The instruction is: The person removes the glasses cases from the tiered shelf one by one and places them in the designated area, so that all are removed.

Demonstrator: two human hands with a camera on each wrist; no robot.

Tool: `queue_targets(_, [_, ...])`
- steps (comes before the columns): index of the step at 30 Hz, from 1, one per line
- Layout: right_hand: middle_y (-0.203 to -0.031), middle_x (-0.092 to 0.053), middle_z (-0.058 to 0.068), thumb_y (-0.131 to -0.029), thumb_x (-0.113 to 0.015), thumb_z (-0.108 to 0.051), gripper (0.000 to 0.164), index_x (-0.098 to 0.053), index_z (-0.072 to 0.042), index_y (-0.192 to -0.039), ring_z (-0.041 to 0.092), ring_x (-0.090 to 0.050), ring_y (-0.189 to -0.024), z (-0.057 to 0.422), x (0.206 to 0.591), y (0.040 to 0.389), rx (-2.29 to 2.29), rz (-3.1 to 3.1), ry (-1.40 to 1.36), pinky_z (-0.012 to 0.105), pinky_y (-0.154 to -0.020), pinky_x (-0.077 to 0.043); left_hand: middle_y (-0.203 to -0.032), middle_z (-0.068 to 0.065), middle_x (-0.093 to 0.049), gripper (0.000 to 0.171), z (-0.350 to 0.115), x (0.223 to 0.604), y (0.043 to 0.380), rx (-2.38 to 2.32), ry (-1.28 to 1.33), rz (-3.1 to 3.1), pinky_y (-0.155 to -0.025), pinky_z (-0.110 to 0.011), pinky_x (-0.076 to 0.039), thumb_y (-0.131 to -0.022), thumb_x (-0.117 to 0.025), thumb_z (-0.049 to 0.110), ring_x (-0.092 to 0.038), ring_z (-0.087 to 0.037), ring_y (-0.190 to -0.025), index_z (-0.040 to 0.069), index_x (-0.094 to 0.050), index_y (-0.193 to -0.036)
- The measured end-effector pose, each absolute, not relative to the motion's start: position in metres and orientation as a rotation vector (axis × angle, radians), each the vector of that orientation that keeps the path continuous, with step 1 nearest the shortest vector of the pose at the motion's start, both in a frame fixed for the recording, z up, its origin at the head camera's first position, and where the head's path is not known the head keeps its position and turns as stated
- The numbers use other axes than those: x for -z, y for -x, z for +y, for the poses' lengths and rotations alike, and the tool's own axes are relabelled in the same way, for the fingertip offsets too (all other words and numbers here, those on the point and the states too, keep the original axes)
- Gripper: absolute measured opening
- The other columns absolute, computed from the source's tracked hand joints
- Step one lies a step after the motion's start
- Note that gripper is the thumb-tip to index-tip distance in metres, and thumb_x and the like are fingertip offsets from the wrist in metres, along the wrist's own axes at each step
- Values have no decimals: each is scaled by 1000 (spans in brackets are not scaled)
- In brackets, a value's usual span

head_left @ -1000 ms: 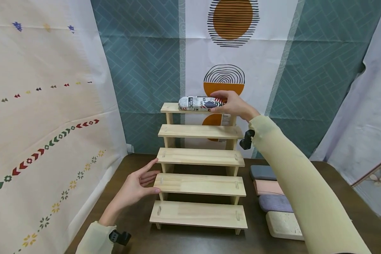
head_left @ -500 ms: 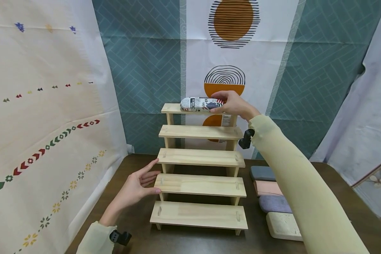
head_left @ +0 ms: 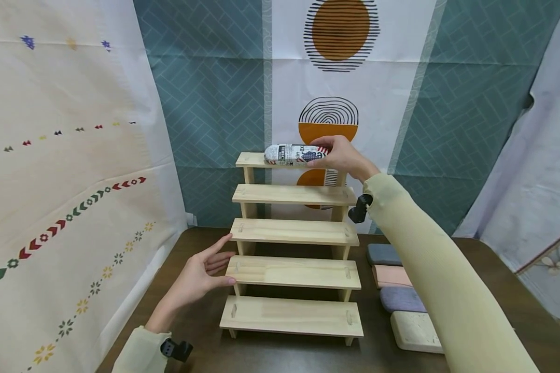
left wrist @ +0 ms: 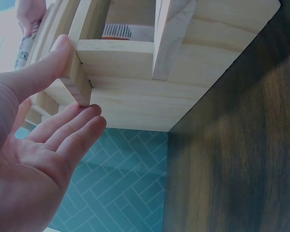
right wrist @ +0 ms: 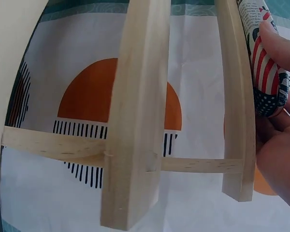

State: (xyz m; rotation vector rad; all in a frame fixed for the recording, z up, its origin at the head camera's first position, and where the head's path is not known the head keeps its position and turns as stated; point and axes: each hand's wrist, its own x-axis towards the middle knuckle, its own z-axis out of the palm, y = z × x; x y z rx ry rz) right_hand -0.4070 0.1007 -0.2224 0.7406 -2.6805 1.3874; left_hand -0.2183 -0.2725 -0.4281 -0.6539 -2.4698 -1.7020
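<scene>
A stepped wooden display rack with several pale shelves stands on the table. On its top shelf lies a long, round-ended case, seemingly a glasses case, printed with newspaper text and a stars-and-stripes pattern. My right hand grips the right end of this case, thumb at the front. In the right wrist view, the striped end of the case lies against the shelf between thumb and fingers. Low at the rack's left side, my left hand holds a shelf end, its thumb on the wood and fingertips touching the lower corner.
Right of the rack, blue, pink, purple and cream cases lie in a row on the dark wooden table, partly behind my right sleeve. Patterned cloths hang behind and at both sides.
The printed case has shifted very slightly right along the top shelf and its print looks turned a little, my right hand still on it. The left hand stays put.
</scene>
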Motion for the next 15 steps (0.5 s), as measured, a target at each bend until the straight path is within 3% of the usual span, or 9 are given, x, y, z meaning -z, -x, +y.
queue_targets(15, [-130,-65,15,-88,-88,-11,59,-64,-2,-141,30,-60,-111,107,231,387,-1525,-2578,-772,33,-95,-53,-147,-25,-57,104,-271,427,217,1714,640,-2476,-106,-45,-52,-80,-91,0,-57,-40,-135,25,-37,-166])
